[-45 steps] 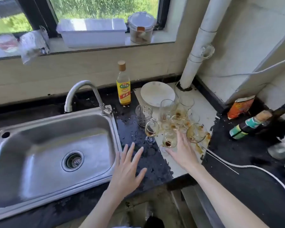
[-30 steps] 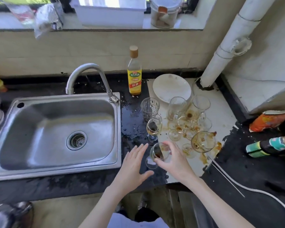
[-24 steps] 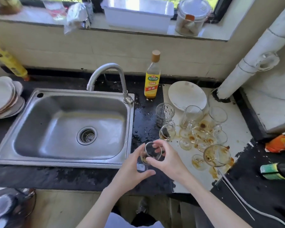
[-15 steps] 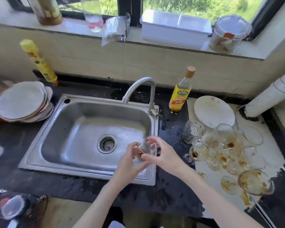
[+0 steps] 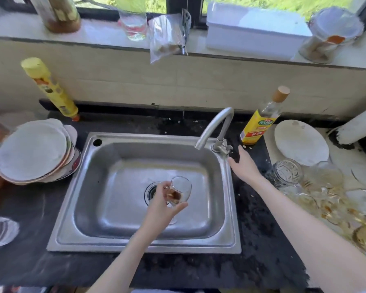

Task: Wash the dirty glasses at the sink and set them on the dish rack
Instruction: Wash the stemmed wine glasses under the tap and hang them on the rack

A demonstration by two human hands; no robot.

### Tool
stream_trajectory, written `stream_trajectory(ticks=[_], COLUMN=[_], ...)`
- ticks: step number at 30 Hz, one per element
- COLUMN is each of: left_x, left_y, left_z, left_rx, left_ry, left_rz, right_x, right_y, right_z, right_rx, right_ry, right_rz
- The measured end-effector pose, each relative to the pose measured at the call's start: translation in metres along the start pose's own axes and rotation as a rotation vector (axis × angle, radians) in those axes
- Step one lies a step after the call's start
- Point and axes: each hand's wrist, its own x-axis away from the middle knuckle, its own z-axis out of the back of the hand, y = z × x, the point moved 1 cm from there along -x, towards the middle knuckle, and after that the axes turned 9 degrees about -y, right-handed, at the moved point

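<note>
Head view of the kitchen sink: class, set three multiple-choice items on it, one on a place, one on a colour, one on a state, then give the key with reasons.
1. Where is the wine glass?
A. over the sink
B. on the windowsill
C. on the plate stack

2. What colour is the label of the bottle beside the faucet?
A. blue
B. yellow
C. black

3. What is the right hand doing?
A. gripping a plate
B. holding a sponge
C. reaching open toward the faucet base

Key: 1 A, the left hand holds it above the basin; 2 B, yellow label with a red band; 3 C, its fingers are extended and hold nothing.
</note>
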Motion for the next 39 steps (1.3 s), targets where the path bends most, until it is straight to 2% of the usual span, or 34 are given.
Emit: stream_trajectory(ticks=[4, 10, 13, 18, 26, 29, 31, 33, 36, 37, 39], left_x=[-0.008, -0.027, -0.036, -0.050, -0.056, -0.058, -0.060, -0.063, -0.067, -0.066, -0.066], left_y=[0.002, 0.007, 0.006, 0.005, 0.002, 0.004, 0.002, 0.000, -0.001, 0.002, 0.004], left_z=[-0.001, -0.003, -0.007, -0.012, -0.012, -0.012, -0.011, -0.009, -0.010, -0.010, -0.012], left_rx=[0.019, -0.013, -0.019, -0.028, -0.014, 0.051, 0.044, 0.036, 0.189, 0.262, 0.402], left_ry=[-0.009, -0.027, -0.012, -0.035, -0.027, -0.034, -0.003, 0.017, -0.040, -0.066, -0.116], left_rz=[0.029, 0.058, 0.073, 0.111, 0.145, 0.161, 0.190, 0.252, 0.390, 0.441, 0.526], right_x=[-0.030, -0.025, -0.019, -0.027, -0.036, -0.027, -0.017, -0.003, 0.020, 0.027, 0.034], right_y=[-0.004, 0.002, 0.011, 0.012, 0.013, 0.012, 0.008, 0.001, -0.017, -0.022, -0.031], right_z=[0.002, -0.015, -0.042, -0.065, -0.077, -0.072, -0.070, -0.073, -0.088, -0.093, -0.098], right_rx=[0.119, 0.227, 0.406, 0.733, 0.802, 0.703, 0.537, 0.172, -0.527, -0.676, -0.801], right_ry=[-0.090, 0.042, 0.019, -0.002, -0.017, -0.081, -0.136, -0.187, -0.375, -0.426, -0.460], right_rz=[-0.044, 0.060, 0.118, 0.010, -0.021, -0.003, 0.047, 0.031, -0.160, -0.206, -0.233])
